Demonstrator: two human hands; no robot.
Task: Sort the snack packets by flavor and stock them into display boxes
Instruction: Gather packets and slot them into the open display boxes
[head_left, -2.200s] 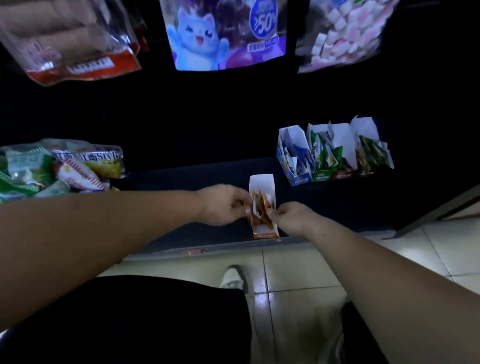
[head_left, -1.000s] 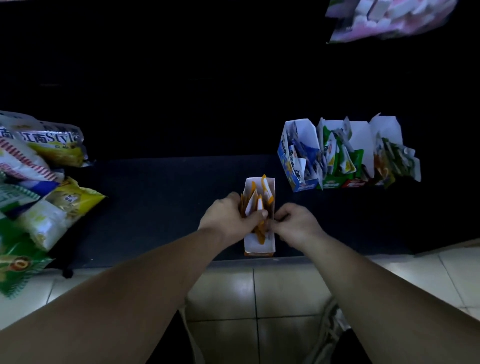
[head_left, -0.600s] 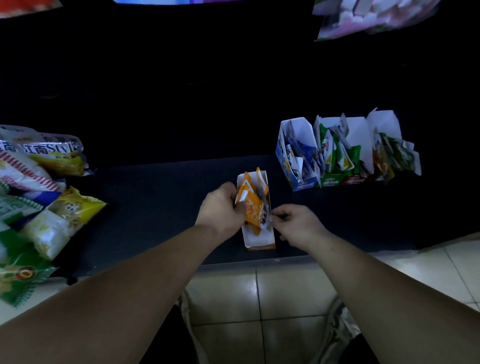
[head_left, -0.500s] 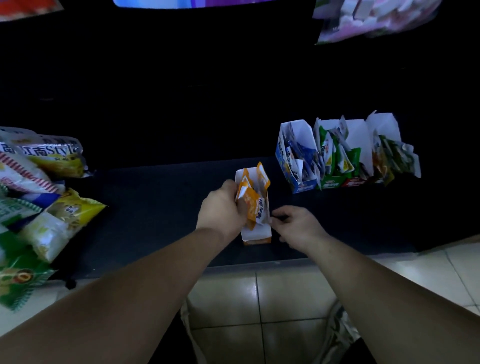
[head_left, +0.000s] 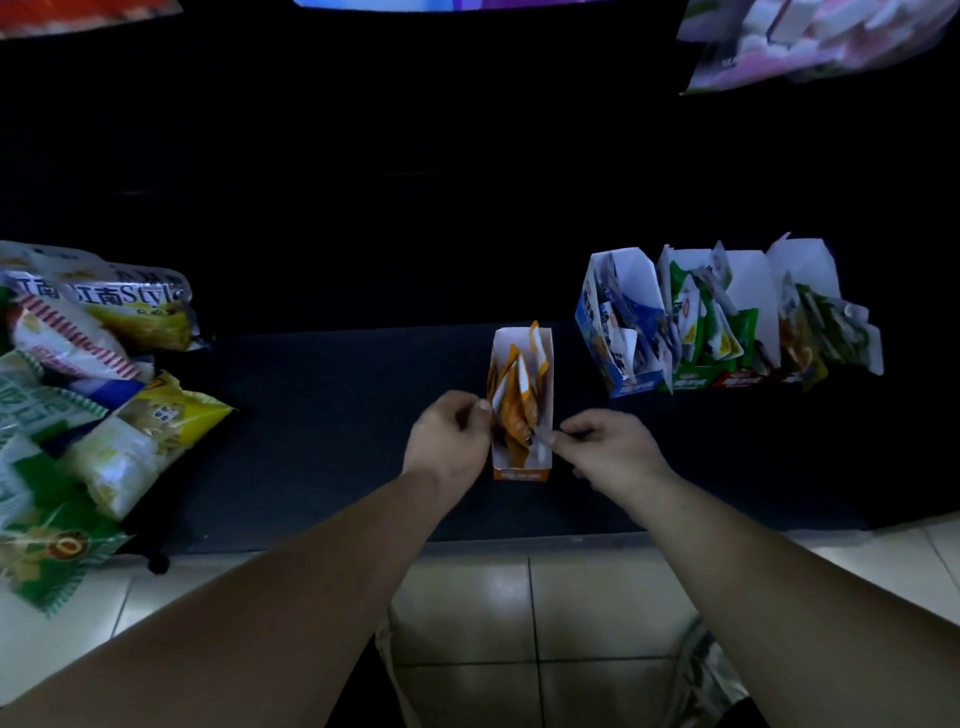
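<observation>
A narrow orange-and-white display box (head_left: 522, 466) stands on the dark shelf (head_left: 322, 426), near its front edge. Several orange snack packets (head_left: 513, 402) lean upright inside it. My left hand (head_left: 449, 444) is at the box's left wall, thumb and fingers pinching the packets' left edge. My right hand (head_left: 610, 447) is at the right wall, fingertips pinching the box's rim. Further right stand a blue box (head_left: 621, 332), a green box (head_left: 698, 332) and a third box (head_left: 810, 332), all filled with packets.
Large snack bags (head_left: 93, 379) lie heaped at the shelf's left end, some overhanging the tiled floor (head_left: 519, 613). More bags hang overhead at the top right (head_left: 810, 36). The shelf's back is dark.
My left hand lifted the orange packets partly out and tilted them, then set them back upright in the box. The box has settled flat again. My right hand stayed at its right wall.
</observation>
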